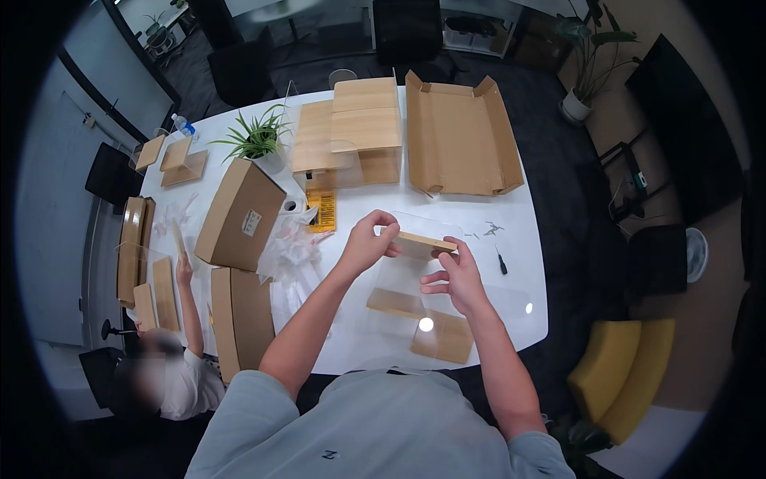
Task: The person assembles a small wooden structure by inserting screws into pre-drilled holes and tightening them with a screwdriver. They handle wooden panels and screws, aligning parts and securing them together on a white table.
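Left hand (369, 242): mine, pinching the left end of a narrow pale wooden board (427, 242).
Right hand (460, 275): my upper digits pinch the board's right end; the lower fingers stand apart.
Board: between my hands, above the glossy white table (519, 315).
Black-handled screwdriver (501, 262): lying right of my right hand, near small grey metal screws (493, 229).

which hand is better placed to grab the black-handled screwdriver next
Right, most likely: the right hand is nearer the black-handled screwdriver, which lies to its right on the white table. The left hand is farther off, at the other end of the thin light-wood board.
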{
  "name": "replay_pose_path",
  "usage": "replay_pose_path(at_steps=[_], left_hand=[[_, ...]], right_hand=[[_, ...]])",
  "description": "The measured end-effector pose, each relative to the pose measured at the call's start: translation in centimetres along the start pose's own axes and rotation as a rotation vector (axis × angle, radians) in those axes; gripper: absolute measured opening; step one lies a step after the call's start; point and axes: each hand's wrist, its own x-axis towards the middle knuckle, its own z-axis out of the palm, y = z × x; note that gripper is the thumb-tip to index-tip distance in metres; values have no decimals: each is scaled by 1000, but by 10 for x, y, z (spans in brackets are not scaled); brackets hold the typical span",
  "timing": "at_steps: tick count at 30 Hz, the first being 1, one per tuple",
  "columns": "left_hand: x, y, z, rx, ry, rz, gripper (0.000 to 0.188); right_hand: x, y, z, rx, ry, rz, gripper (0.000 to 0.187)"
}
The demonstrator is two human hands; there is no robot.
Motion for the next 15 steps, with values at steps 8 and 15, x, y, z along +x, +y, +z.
replay_pose_path(at_steps=[8,15], left_hand=[[10,-8,-6,-285,-25,-8,28],[12,-4,-17,-336,-79,5,31]], right_hand=[[19,-27,-4,-79,-122,65,56],[25,-30,2,-43,-49,103,46]])
